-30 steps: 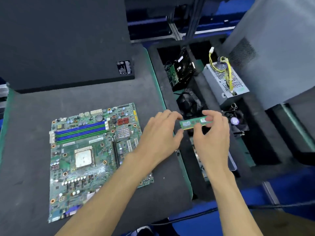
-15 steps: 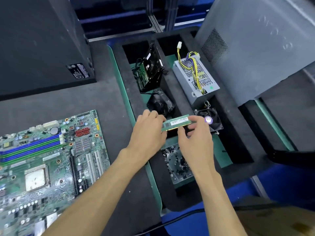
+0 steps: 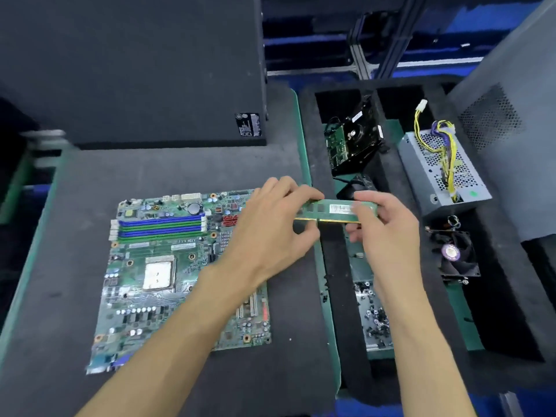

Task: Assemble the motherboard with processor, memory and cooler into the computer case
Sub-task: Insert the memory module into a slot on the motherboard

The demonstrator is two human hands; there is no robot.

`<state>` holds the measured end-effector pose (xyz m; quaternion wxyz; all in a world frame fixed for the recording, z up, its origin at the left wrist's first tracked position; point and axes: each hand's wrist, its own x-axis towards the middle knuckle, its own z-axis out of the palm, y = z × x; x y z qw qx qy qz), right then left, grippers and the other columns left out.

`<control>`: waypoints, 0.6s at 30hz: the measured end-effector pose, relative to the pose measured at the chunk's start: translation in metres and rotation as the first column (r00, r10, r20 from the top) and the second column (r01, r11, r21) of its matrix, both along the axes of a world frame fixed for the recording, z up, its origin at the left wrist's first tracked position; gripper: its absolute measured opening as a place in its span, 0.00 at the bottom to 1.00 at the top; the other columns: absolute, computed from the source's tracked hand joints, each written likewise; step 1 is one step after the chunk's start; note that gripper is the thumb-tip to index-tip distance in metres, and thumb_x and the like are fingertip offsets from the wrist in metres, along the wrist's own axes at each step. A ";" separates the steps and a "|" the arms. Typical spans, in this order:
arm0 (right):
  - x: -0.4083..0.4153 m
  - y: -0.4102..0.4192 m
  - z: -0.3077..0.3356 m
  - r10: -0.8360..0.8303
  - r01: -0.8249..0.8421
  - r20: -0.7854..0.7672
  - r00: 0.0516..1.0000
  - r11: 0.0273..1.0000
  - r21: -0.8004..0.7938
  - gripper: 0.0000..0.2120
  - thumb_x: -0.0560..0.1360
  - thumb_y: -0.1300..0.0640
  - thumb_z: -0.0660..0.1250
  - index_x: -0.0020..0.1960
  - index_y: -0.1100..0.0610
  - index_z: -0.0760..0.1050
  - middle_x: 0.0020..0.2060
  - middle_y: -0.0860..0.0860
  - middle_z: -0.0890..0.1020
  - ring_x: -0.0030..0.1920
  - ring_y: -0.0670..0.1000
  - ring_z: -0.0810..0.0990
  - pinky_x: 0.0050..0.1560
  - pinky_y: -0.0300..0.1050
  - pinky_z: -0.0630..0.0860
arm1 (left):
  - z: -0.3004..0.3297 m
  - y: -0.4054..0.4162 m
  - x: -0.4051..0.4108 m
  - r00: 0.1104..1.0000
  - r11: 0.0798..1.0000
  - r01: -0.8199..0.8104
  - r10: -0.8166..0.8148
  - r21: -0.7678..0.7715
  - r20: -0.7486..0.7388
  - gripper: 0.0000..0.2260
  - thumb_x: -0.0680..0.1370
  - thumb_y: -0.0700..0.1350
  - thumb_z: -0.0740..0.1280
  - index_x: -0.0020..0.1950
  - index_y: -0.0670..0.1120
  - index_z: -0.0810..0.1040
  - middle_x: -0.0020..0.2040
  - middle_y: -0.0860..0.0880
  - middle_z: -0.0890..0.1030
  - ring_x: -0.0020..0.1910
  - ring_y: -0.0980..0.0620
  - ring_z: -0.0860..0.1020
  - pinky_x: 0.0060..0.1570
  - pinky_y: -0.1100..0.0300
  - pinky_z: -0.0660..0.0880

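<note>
Pinching the memory stick (image 3: 337, 209) by its ends, left hand (image 3: 270, 233) and right hand (image 3: 388, 233) hold it at 3 o'clock of the motherboard (image 3: 156, 266) (light, rigid, fragile; edges only, contacts avoided)

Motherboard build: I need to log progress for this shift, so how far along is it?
Early. Done: the motherboard lies on the foam mat with a processor seated in its socket. In hand: both the left hand and right hand hold a memory stick by its ends, not yet over the memory slots, which look empty. Left: the cooler fan sits in the tray, and the computer case stands apart.
</note>
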<state>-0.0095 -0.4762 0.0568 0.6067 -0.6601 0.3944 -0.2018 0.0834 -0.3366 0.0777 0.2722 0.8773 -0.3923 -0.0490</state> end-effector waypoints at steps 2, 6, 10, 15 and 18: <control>0.013 0.014 0.003 0.055 -0.057 0.066 0.996 0.998 0.029 0.08 0.79 0.64 0.66 0.50 0.52 0.81 0.43 0.52 0.83 0.32 0.46 0.81 0.34 0.38 0.77 | 0.005 0.025 0.009 0.992 0.996 -0.076 0.069 -0.052 -0.110 0.17 0.74 0.44 0.70 0.62 0.52 0.78 0.48 0.54 0.73 0.51 0.56 0.71 0.51 0.63 0.68; 0.039 0.051 0.005 0.195 -0.201 0.131 0.972 0.979 0.033 0.08 0.80 0.63 0.66 0.52 0.51 0.80 0.52 0.59 0.82 0.35 0.48 0.83 0.38 0.40 0.79 | 0.006 0.084 0.031 0.909 0.937 -0.328 0.279 -0.118 -0.309 0.16 0.75 0.38 0.70 0.61 0.53 0.80 0.45 0.58 0.72 0.40 0.64 0.72 0.44 0.73 0.67; 0.058 0.089 0.007 0.338 -0.340 0.114 0.934 0.940 0.000 0.10 0.80 0.62 0.67 0.57 0.49 0.79 0.54 0.50 0.81 0.37 0.47 0.85 0.43 0.37 0.80 | 0.000 0.135 0.043 0.847 0.886 -0.446 0.373 -0.125 -0.380 0.17 0.76 0.34 0.67 0.60 0.50 0.81 0.45 0.52 0.74 0.39 0.58 0.73 0.44 0.67 0.72; 0.078 0.130 0.000 0.446 -0.440 0.040 0.894 0.892 -0.106 0.08 0.79 0.61 0.69 0.51 0.49 0.81 0.43 0.49 0.85 0.43 0.48 0.85 0.45 0.42 0.80 | -0.012 0.187 0.053 0.787 0.797 -0.577 0.483 -0.179 -0.383 0.14 0.76 0.34 0.69 0.55 0.51 0.83 0.43 0.53 0.78 0.41 0.57 0.76 0.46 0.67 0.75; 0.087 0.150 -0.004 0.477 -0.462 0.027 0.879 0.863 -0.204 0.06 0.79 0.60 0.70 0.50 0.49 0.81 0.42 0.47 0.84 0.42 0.48 0.81 0.46 0.37 0.76 | -0.017 0.208 0.062 0.754 0.756 -0.626 0.526 -0.191 -0.393 0.10 0.77 0.36 0.69 0.51 0.51 0.84 0.44 0.54 0.82 0.42 0.57 0.79 0.46 0.66 0.77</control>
